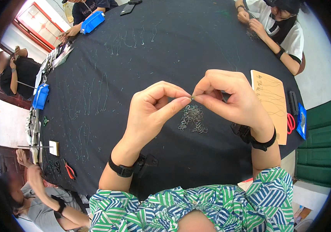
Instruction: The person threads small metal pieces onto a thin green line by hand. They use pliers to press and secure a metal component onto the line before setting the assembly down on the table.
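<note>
My left hand (156, 108) and my right hand (233, 96) meet fingertip to fingertip over the black-covered table. Each one is closed in a pinch of thumb and forefinger. A tiny pale greenish speck shows where the fingertips meet; what it is, I cannot make out. Just below the fingertips lies a loose heap of small, thin metal pieces (193, 119), bent like hooks or clips. Dark straps circle both of my wrists.
Right of my right hand lie a tan paper sheet (271, 104) with thin lines on it, red-handled scissors (290, 123) and a blue packet (301, 120). Fine threads (84, 96) spread across the left side. Red-handled pliers (69, 170) lie lower left. Several people sit around the table.
</note>
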Motion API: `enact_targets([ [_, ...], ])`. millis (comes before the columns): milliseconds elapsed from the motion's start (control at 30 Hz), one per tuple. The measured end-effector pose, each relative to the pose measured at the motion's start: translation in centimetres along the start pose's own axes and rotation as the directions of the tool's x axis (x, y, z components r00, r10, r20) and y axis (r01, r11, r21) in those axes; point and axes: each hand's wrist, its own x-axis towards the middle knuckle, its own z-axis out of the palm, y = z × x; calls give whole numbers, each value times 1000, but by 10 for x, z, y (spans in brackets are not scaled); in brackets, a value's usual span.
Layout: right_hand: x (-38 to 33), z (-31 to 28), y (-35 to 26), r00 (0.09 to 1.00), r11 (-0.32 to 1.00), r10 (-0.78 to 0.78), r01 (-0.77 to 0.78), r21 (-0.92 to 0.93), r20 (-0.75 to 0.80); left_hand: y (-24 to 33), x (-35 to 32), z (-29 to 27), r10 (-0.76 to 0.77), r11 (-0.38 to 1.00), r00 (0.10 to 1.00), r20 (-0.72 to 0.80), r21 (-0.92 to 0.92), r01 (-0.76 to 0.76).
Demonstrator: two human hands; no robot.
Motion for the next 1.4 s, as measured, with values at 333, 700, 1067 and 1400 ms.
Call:
enact_targets([
  [333,2,3,2,999,999,37,-37,-7,6,-6,1,-4,25,998,1000,17,52,-26],
  [700,1,12,-1,995,1000,11,-13,-17,-102,-5,2,-6,-18,997,997,-76,72,24],
  [1067,0,26,2,982,984,168,-172,-48,-87,6,1,-5,-40,988,998,-41,148,45],
  [1400,-2,17,2,979,984,173,-175,-10,-108,2,1,-6,-31,986,998,-53,161,39],
])
